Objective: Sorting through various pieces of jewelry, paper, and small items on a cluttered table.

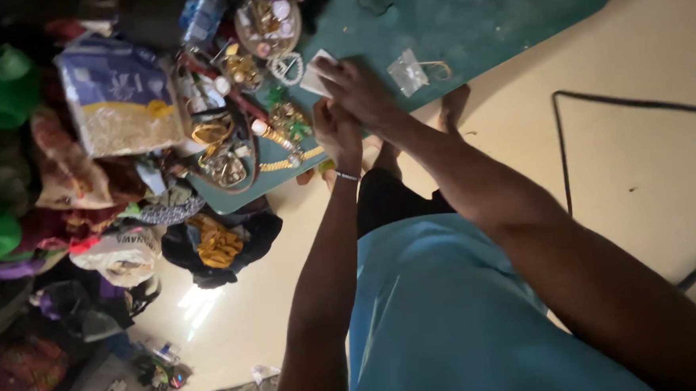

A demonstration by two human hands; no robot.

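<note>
Green table (497,13) is the landmark. Off its left end – a blue-and-yellow packet (116,96) on heaped cloth. On the table's left part, gold jewellery (285,135) and a round dish (267,21) of trinkets. Left hand (335,133) at the table's near edge, fingers curled, contents hidden – cannot tell. Right hand (358,88) just above it, fingers closed on a small white packet (314,74) lying on the table. Further right, a clear plastic bag (407,72).
</note>
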